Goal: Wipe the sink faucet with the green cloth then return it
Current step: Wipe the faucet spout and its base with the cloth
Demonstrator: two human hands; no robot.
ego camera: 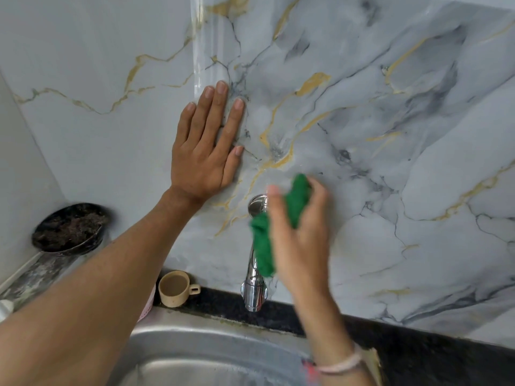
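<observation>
A chrome faucet comes out of the marble wall above the steel sink. My right hand is closed around a crumpled green cloth and presses it against the right side of the faucet's upper part. The cloth covers the faucet's middle; its round top and its spout end stay visible. My left hand lies flat on the wall, fingers spread, up and left of the faucet, holding nothing.
A small beige cup stands on the black counter ledge left of the faucet. A dark round pan with residue leans in the left corner. The grey and gold marble wall fills the background.
</observation>
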